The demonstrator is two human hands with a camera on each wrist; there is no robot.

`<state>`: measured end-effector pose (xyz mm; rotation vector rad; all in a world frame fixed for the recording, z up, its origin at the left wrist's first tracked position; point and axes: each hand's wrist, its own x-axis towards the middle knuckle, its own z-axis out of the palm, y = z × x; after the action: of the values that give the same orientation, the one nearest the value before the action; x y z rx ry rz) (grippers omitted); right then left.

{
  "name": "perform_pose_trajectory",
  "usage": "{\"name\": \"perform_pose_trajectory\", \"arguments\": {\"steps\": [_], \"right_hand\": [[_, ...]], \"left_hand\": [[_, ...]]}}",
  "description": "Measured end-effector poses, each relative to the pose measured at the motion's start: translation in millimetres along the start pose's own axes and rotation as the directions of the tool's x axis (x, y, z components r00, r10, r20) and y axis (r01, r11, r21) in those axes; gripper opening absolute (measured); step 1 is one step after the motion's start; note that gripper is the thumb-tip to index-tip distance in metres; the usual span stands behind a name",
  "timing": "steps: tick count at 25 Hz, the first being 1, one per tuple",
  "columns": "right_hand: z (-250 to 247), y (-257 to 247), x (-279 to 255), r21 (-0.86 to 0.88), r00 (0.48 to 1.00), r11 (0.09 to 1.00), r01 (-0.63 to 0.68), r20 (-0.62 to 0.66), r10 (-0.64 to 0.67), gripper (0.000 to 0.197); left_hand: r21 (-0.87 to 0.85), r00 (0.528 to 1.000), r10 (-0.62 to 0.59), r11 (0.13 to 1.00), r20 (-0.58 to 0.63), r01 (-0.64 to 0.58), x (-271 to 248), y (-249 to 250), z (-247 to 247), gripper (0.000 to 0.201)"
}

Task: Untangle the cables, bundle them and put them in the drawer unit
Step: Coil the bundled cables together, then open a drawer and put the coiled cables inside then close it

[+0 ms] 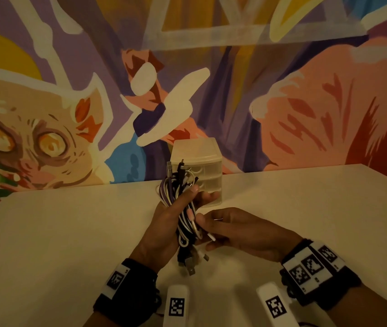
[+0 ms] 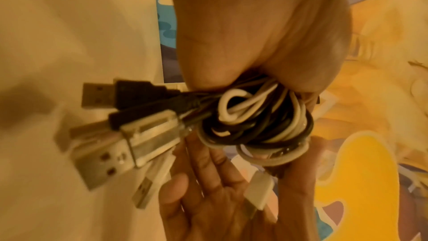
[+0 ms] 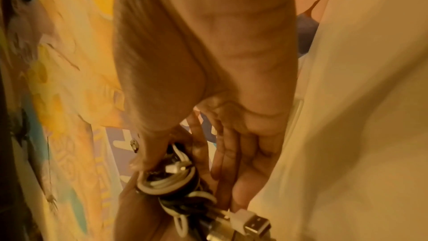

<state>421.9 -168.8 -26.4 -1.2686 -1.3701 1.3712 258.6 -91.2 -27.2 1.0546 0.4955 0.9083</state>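
Black, white and purple cables (image 1: 184, 208) are held as one looped bundle at centre frame, just above the pale counter (image 1: 58, 232). The bundle is gripped by the left hand (image 1: 164, 223), fingers curled round its middle; USB plugs hang out below the palm, w/ smaller connectors sticking up at the top. In the left wrist view the coils (image 2: 254, 122) are seen pressed under the palm, and several USB-A plugs (image 2: 129, 135) fan out to the left of frame. The right hand (image 1: 235, 230) is brought in from the right of frame; its thumb and fingers are set against the lower part of the bundle, and a white connector (image 3: 241, 217) is pinched at the fingertips. A translucent drawer unit (image 1: 199, 168) stands on the counter directly behind the bundle, approx. centre frame, drawers shut. Behind it a painted mural wall (image 1: 305, 102) fills the upper frame.
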Motion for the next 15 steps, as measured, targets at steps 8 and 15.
{"name": "perform_pose_trajectory", "arguments": {"steps": [8, 15], "right_hand": [[6, -2, 8, -0.007, 0.990, 1.000, -0.015, 0.143, 0.016, 0.058], [13, 6, 12, 0.305, 0.983, 0.947, -0.098, 0.179, 0.044, 0.054]], "left_hand": [[0.126, 0.991, -0.077, 0.990, 0.111, 0.063, -6, 4, 1, 0.046], [0.186, 0.979, -0.130, 0.977, 0.156, 0.100, -6, 4, 4, 0.052]]}}
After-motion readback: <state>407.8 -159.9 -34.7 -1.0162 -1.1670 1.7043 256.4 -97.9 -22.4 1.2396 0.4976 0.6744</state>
